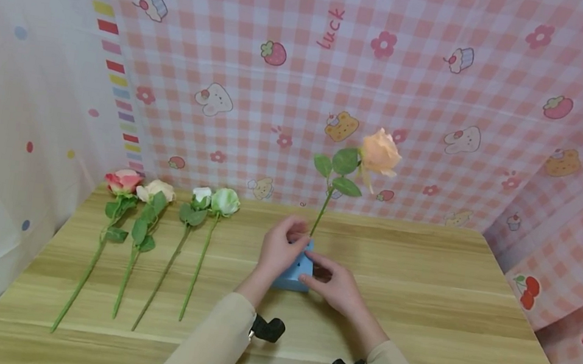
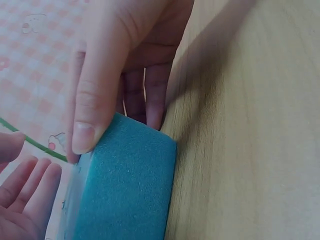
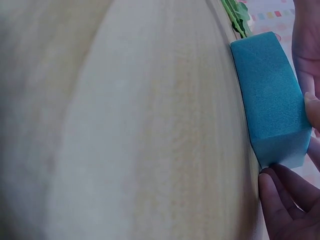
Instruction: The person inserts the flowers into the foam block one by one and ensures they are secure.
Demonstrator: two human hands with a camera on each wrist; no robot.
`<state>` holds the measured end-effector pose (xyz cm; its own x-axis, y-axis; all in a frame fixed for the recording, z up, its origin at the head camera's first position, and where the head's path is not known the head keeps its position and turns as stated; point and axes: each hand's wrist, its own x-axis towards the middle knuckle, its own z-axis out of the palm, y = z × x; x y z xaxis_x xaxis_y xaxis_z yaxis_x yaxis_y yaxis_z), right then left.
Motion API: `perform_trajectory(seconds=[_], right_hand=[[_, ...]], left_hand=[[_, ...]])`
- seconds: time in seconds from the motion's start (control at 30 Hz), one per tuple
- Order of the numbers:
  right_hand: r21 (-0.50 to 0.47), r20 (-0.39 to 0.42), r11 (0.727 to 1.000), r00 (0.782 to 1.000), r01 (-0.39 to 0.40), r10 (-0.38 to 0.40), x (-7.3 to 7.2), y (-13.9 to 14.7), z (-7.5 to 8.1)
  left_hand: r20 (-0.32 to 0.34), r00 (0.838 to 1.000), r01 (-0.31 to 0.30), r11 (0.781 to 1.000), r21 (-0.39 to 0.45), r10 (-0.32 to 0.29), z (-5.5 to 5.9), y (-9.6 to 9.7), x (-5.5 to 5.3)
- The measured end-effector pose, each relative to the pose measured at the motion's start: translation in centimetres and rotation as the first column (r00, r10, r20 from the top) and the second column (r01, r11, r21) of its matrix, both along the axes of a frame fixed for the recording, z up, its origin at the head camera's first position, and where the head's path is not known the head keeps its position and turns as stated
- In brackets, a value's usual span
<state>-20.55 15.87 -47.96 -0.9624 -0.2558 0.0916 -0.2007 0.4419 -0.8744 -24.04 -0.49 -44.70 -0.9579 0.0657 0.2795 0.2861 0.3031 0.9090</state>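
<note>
A blue foam block (image 1: 291, 283) rests on the table, small dark holes in its top. A peach rose (image 1: 380, 152) with green leaves stands above it, leaning slightly right; its stem's lower end is hidden by fingers. My right hand (image 1: 335, 285) grips the block's right end. In the left wrist view its thumb (image 2: 89, 120) presses the block's upper edge, and in the right wrist view fingers touch the end face. My left hand (image 1: 281, 245) hovers over the block's left part beside the stem. Its fingers (image 2: 42, 192) are extended with a gap to the thumb, holding nothing.
Left on the wooden table (image 1: 423, 273) lie a pink rose (image 1: 124, 181), a cream rose (image 1: 156, 190), a white rose (image 1: 202, 196) and a pale green rose (image 1: 225, 202), stems toward me. A checked pink cloth (image 1: 281, 88) hangs behind the table.
</note>
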Motion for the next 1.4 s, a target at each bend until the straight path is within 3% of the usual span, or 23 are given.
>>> perform_trajectory(seconds=[0.37, 0.83, 1.07, 1.4], right_hand=[[-0.010, -0.004, 1.000, 1.000, 0.004, -0.005, -0.1, 0.0, -0.4], [0.025, 0.009, 0.999, 1.000, 0.027, -0.027, 0.1, 0.0, -0.2], [0.025, 0.019, 1.000, 1.000, 0.012, -0.012, 0.2, 0.1, -0.3], [0.021, 0.020, 1.000, 1.000, 0.007, -0.008, 0.2, 0.1, -0.2]], left_hand=[[0.006, 0.999, 0.038, 0.998, 0.044, -0.038, -0.7, -2.0, 2.0], [0.075, 0.994, 0.058, 0.980, 0.193, -0.073, -0.5, -4.9, 4.0], [0.052, 0.998, 0.019, 0.994, 0.107, -0.025, -0.5, -7.9, 4.7], [0.126, 0.989, -0.089, 0.995, 0.051, 0.082, -1.6, -13.4, 5.1]])
